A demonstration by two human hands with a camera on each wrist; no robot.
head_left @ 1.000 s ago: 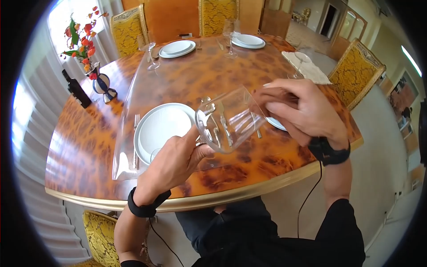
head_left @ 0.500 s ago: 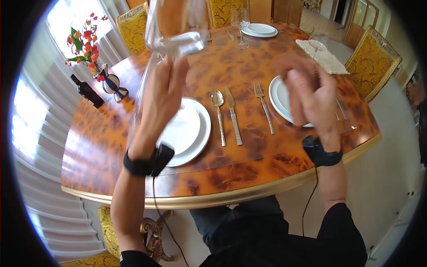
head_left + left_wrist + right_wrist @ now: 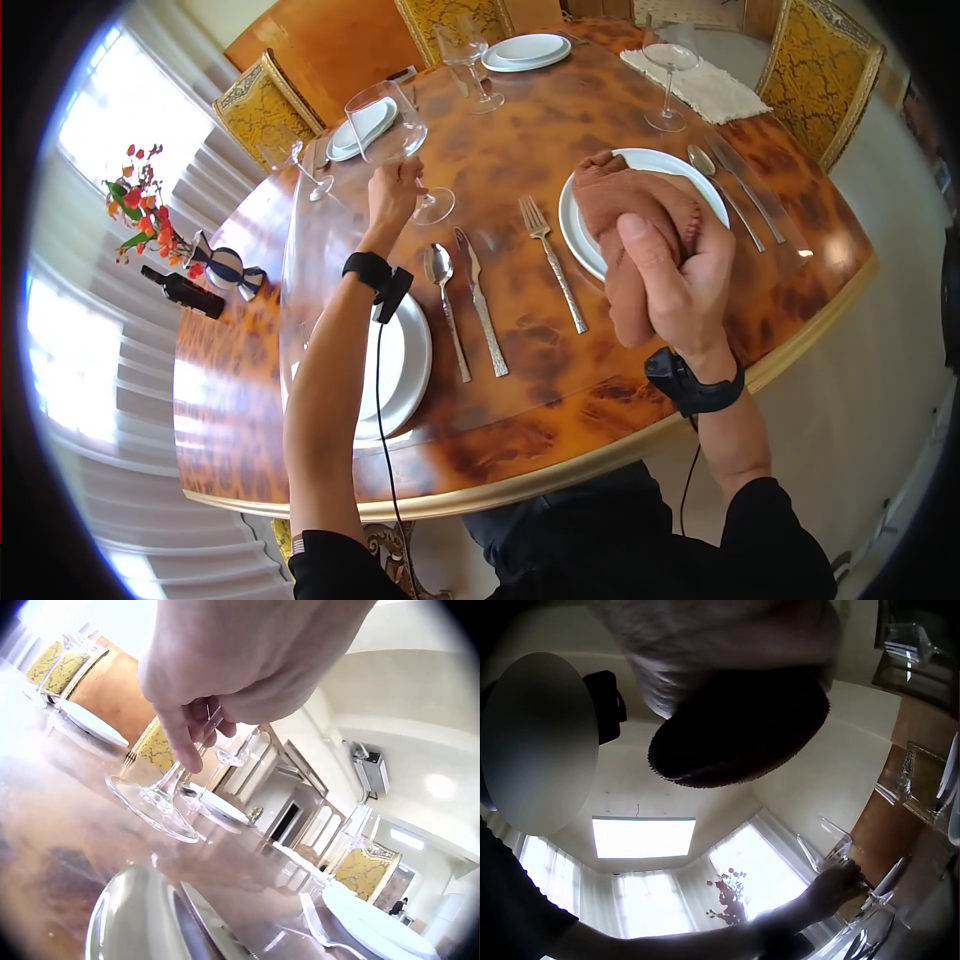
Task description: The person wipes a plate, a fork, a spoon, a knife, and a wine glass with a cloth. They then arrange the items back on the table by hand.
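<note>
My left hand [image 3: 393, 200] pinches the stem of a clear wine glass [image 3: 384, 125] beyond the spoon [image 3: 438, 265] and knife [image 3: 480, 300]. In the left wrist view the glass's foot [image 3: 154, 806] is right at the tabletop, the stem tilted in this view. A bunched brown cloth [image 3: 635, 205] is gripped in my right hand [image 3: 685, 290], thumb on top, above the right-hand white plates [image 3: 578, 235]. To the left of that plate lies a fork [image 3: 550, 260]. My left forearm partly hides the nearer left plates [image 3: 410, 370].
More wine glasses [image 3: 668, 60] stand around the table, with plates [image 3: 525, 48] at the far side. A beige placemat [image 3: 700, 90] lies at the back right. On the left are a dark bottle [image 3: 185, 292] and a vase [image 3: 228, 265] of red flowers. Yellow chairs [image 3: 822, 80] surround the table.
Both hands were at the glass, with the cloth in the right. My left hand then lifted the glass away and lowered it to the table beyond the cutlery; the right kept the cloth.
</note>
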